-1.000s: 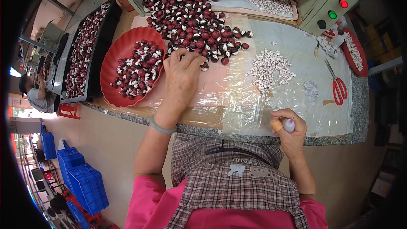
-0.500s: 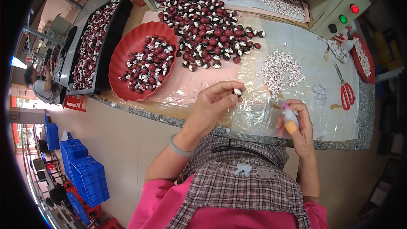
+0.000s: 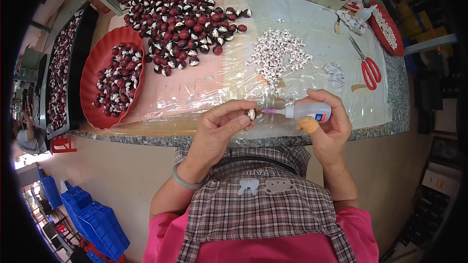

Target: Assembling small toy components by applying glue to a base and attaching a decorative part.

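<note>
Head view: here's the left hand (image 3: 222, 124), pinching a ball (image 3: 251, 114) between thumb and fingers above the table's (image 3: 146, 140) near edge! The right hand (image 3: 334, 126), apart from it, wraps a bottle (image 3: 304, 111), nozzle (image 3: 271, 111) aimed at the ball; contact is hard to tell. Bowl (image 3: 87, 85) at left, white bits (image 3: 280, 51) beyond, scissors (image 3: 369, 70) out right.
</note>
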`<action>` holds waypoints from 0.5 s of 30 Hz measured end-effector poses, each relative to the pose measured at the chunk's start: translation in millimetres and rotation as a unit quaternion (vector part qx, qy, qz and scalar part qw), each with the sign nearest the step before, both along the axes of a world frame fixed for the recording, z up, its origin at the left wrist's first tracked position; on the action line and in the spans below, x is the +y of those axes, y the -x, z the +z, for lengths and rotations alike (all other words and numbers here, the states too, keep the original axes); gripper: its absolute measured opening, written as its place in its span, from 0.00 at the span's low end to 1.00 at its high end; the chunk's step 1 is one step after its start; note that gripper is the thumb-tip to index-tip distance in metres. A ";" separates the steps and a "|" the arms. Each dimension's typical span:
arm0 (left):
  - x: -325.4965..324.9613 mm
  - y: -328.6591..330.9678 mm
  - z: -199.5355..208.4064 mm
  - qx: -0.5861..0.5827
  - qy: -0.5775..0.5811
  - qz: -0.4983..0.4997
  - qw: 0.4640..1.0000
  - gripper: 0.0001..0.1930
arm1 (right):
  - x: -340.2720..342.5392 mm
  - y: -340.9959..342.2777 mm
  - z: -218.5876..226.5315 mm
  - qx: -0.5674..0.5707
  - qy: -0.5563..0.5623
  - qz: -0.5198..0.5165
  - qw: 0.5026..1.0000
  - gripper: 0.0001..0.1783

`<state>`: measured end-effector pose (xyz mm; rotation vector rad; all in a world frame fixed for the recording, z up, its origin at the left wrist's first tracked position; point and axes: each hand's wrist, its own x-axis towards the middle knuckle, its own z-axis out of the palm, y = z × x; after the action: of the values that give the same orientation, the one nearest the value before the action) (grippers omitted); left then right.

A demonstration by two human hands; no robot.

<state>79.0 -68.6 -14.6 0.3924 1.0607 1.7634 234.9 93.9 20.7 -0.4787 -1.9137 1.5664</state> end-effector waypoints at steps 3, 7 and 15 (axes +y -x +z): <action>0.0 -0.7 -3.4 -0.006 -0.008 0.008 1.000 0.14 | -0.4 -2.8 4.0 -0.011 -0.087 0.001 0.996 0.24; -0.6 -0.9 -7.9 -0.013 -0.014 0.003 1.000 0.14 | -6.1 -2.8 6.3 -0.036 -0.151 -0.031 0.987 0.26; -0.5 0.6 -8.3 -0.012 -0.008 -0.005 1.000 0.14 | -9.1 -0.2 8.2 -0.051 -0.185 -0.026 0.981 0.25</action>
<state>78.4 -69.2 -22.9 0.3854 1.0273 1.7648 235.2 84.8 28.9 -0.4485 -2.1895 1.1340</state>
